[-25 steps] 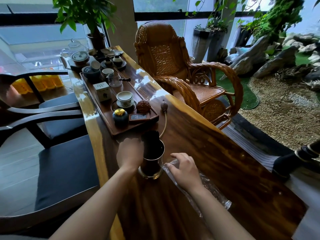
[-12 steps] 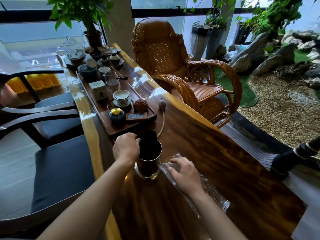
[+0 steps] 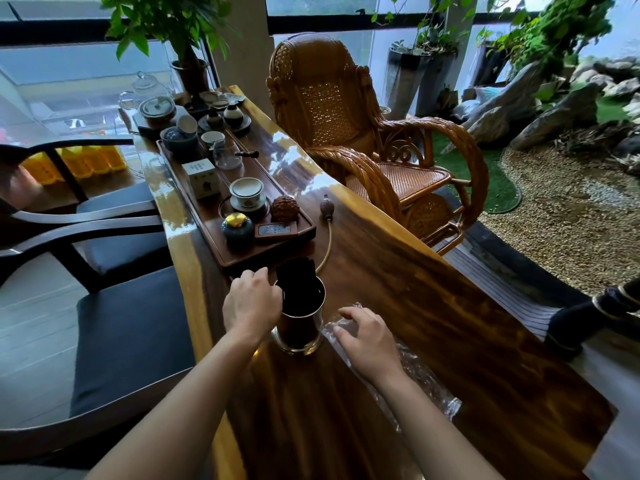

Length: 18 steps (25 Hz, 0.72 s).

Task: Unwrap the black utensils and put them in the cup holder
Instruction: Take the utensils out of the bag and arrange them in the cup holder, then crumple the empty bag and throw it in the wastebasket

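Metal, polished and cylindrical with a flared foot, makes up the cup holder [image 3: 300, 323], which stands on a glossy slab table [image 3: 433, 323] of dark, streaked wood with a paler live edge. Black utensils [image 3: 296, 277] stand upright inside the cup holder as a tight bundle, their flat dark tops rising above its rim; the individual pieces cannot be told apart.

Just left of the cup holder, the left hand [image 3: 252, 304] is curled, knuckles up, with its fingertips at the rim beside the utensils; whether they pinch anything or only touch the metal cannot be told. Just right of the cup holder, the right hand [image 3: 369, 336] lies loosely spread, fingers slightly bent and apart, resting on a clear, crinkled plastic wrapper [image 3: 412, 368]. The wrapper lies flattened on the table, running from the cup holder's foot back toward the person, and looks empty.

Beyond the cup holder sits a long, shallow wooden tea tray [image 3: 242, 258] with a raised rim. It carries a round dark jar with a brassy lid [image 3: 238, 230], a lidded white cup on a saucer [image 3: 246, 192], a knobbly brown ornament [image 3: 284, 208], a small printed box [image 3: 202, 176] and a glass pitcher [image 3: 227, 154]. A thin curved tube [image 3: 327, 242] with a bulb end lies on the table beside the tray, reaching toward the cup holder. Across the table from the cup holder stands a woven rattan rocking chair [image 3: 346, 123].
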Each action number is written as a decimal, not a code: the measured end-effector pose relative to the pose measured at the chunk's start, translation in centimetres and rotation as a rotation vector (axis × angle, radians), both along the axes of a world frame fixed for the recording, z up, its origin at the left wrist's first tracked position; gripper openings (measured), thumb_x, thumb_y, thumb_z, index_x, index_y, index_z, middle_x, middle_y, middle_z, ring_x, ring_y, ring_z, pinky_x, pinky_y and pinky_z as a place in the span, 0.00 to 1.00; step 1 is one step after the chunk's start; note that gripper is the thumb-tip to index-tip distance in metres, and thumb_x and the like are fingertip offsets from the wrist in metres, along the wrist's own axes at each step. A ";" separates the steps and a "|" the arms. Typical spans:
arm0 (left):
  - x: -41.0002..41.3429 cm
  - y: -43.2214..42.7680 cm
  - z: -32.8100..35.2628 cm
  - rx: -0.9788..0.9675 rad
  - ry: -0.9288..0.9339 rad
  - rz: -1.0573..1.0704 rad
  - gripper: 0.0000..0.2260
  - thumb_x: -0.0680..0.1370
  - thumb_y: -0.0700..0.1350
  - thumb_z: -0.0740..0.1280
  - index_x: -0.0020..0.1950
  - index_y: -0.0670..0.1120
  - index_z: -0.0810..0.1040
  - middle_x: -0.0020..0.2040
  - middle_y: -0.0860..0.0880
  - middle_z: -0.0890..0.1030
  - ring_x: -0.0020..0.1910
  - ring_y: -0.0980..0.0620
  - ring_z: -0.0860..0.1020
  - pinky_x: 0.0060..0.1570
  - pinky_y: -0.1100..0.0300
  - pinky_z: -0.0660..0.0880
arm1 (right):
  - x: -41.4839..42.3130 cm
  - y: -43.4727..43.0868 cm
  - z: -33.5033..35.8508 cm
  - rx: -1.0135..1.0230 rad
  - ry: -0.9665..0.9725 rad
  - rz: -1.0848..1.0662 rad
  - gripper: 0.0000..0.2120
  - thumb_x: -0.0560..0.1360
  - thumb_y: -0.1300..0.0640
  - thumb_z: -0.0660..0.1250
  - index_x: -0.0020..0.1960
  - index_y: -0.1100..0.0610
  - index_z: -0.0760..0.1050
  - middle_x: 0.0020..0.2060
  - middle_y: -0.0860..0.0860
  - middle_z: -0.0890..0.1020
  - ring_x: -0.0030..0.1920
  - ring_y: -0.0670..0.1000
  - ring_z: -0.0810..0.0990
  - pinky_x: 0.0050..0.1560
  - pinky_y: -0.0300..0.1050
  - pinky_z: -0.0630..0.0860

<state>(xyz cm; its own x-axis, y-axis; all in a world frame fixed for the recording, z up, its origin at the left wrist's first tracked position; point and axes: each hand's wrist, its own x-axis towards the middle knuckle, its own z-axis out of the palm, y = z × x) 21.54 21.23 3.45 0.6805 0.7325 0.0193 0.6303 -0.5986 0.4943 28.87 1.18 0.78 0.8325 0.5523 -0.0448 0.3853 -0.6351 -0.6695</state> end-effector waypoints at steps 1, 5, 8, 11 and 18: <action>-0.5 -0.3 0.0 0.022 0.006 -0.011 0.21 0.80 0.47 0.62 0.72 0.44 0.72 0.60 0.43 0.78 0.58 0.43 0.76 0.51 0.52 0.73 | 0.0 0.0 0.0 -0.005 0.002 0.008 0.19 0.77 0.52 0.69 0.67 0.53 0.77 0.63 0.50 0.80 0.67 0.53 0.74 0.67 0.49 0.71; -2.9 -2.0 0.0 0.103 -0.017 -0.032 0.22 0.80 0.49 0.63 0.74 0.46 0.71 0.61 0.44 0.79 0.58 0.45 0.77 0.51 0.53 0.74 | 0.3 -0.5 0.1 -0.037 -0.011 0.019 0.20 0.77 0.51 0.69 0.68 0.54 0.77 0.63 0.51 0.81 0.66 0.54 0.75 0.67 0.48 0.71; -5.1 -3.8 -0.7 0.105 -0.077 -0.020 0.19 0.79 0.49 0.64 0.69 0.46 0.75 0.59 0.45 0.79 0.56 0.46 0.77 0.50 0.53 0.75 | 1.2 -2.3 -0.4 -0.093 -0.072 -0.025 0.19 0.77 0.51 0.68 0.67 0.53 0.77 0.59 0.51 0.82 0.61 0.54 0.77 0.60 0.50 0.76; -6.7 -6.3 -2.6 0.039 -0.042 -0.042 0.17 0.79 0.50 0.65 0.67 0.49 0.76 0.57 0.49 0.79 0.55 0.50 0.76 0.48 0.57 0.74 | 2.9 -4.6 -2.0 -0.189 -0.127 -0.101 0.21 0.79 0.51 0.67 0.70 0.54 0.74 0.64 0.53 0.80 0.65 0.55 0.75 0.63 0.51 0.75; -5.6 -12.6 -7.8 -0.353 0.184 -0.024 0.23 0.80 0.55 0.64 0.74 0.50 0.70 0.66 0.49 0.79 0.64 0.49 0.78 0.62 0.53 0.76 | 4.8 -7.7 -6.7 -0.502 0.138 -0.113 0.28 0.83 0.45 0.58 0.80 0.54 0.59 0.77 0.54 0.68 0.75 0.60 0.65 0.72 0.55 0.66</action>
<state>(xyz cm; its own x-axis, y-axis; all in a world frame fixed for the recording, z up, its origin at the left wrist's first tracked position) 15.95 8.66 -4.32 0.6658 0.6564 -0.3547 0.7157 -0.4274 0.5524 33.72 -6.48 -5.95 0.8531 0.3419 -0.3941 0.2258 -0.9229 -0.3118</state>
